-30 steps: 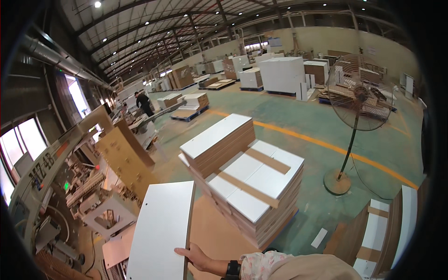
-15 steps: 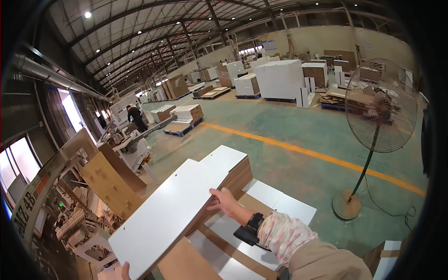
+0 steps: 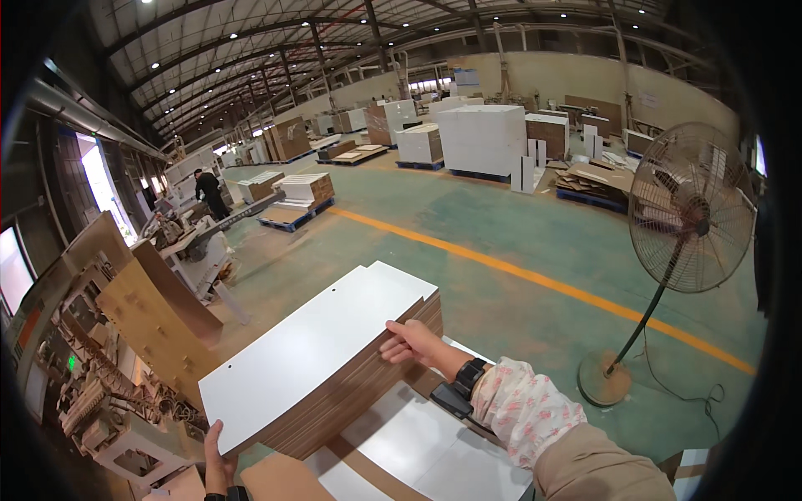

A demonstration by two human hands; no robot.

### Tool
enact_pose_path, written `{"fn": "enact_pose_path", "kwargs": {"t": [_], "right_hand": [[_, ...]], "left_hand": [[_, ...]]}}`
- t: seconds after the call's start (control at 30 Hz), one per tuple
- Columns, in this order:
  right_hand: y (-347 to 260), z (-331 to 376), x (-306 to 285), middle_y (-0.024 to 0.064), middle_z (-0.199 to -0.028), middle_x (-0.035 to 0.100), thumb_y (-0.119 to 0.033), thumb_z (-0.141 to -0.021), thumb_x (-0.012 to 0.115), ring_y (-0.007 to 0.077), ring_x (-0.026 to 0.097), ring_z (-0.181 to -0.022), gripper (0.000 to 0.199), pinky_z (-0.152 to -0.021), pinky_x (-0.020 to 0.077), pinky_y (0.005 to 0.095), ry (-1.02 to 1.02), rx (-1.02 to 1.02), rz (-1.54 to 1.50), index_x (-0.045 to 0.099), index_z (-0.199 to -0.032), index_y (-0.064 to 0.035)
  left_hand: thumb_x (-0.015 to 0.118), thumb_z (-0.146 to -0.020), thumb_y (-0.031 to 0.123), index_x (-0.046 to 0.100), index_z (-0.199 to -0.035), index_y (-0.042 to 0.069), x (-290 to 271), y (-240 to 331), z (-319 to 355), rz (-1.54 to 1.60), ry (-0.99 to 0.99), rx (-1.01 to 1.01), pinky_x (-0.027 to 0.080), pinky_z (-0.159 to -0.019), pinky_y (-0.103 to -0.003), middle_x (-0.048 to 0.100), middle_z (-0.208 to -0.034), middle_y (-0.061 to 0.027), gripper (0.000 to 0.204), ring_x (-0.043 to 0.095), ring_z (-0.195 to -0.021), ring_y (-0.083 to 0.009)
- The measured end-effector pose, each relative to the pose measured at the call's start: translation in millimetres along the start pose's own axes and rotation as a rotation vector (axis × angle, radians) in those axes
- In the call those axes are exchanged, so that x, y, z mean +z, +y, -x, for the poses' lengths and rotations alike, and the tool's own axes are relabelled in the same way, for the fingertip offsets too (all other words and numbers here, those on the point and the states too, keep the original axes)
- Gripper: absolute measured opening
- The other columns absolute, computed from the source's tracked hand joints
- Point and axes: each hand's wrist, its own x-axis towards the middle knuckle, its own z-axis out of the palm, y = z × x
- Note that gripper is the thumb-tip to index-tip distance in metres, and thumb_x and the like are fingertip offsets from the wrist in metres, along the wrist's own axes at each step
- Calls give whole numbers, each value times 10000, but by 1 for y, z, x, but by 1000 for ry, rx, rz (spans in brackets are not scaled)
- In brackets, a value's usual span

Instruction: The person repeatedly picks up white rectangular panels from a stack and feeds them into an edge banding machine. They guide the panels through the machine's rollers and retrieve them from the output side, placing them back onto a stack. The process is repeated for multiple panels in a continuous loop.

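As the left hand (image 3: 219, 459) touches it, the white panel (image 3: 309, 355) points lengthwise far-right.

- Cannot clearly see the fingers of the left grip (image 3: 219, 463) at the near corner of the white panel (image 3: 317, 346).
- Cannot see all of the beige sleeve (image 3: 597, 468), cut off below and right of the right grip (image 3: 413, 344).
- Cannot follow the lower white boards (image 3: 405, 438), below the right grip, behind the patterned cuff (image 3: 526, 409).
- Too small, far beyond the left grip, to make out the hands of the dark-clad person (image 3: 209, 196).
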Motion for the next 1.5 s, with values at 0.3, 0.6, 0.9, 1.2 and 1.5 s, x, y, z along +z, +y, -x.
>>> {"fn": "enact_pose_path", "kwargs": {"t": [0.3, 0.6, 0.9, 1.2, 1.5], "right_hand": [[3, -49, -123, 143, -1113, 562, -366, -874, 523, 194, 533, -1005, 409, -855, 408, 298, 670, -671, 415, 547, -1049, 3], [2, -49, -112, 114, -1214, 515, -415, -912, 433, 190, 454, -1133, 532, -959, 328, 289, 429, -607, 309, 454, -1244, -1], [8, -53, -123, 128, -1189, 512, -269, -869, 552, 187, 484, -1082, 535, -915, 374, 289, 269, -655, 352, 373, -1290, 10], [20, -66, -134, 160, -1181, 517, -265, -796, 634, 220, 508, -1080, 637, -903, 396, 316, 319, -701, 416, 347, -1298, 4], [10, -57, -136, 162, -1013, 599, -295, -711, 694, 250, 580, -934, 616, -819, 445, 326, 400, -655, 543, 464, -1208, -13]], "left_hand": [[593, -822, 346, 396, -1250, -4, 15, -31, 29, -191, 49, 413, 444, -815, -295, 532, -1103, -77, 587, 536, -971, -180], [767, -650, 306, 242, -1349, -47, 56, -45, 39, -491, 148, 453, 335, -935, -310, 467, -1179, -111, 943, 437, -1075, -208], [751, -671, 259, 224, -1364, -27, 99, -50, 34, -521, 149, 463, 324, -940, -322, 436, -1223, -121, 916, 425, -1093, -218], [675, -727, 149, 315, -1294, -50, 79, -69, 22, -619, 235, 376, 324, -941, -345, 452, -1198, -149, 700, 435, -1090, -237], [635, -749, 122, 348, -1255, -67, 89, -82, 24, -602, 245, 585, 323, -941, -359, 458, -1192, -172, 612, 447, -1075, -261]]}}
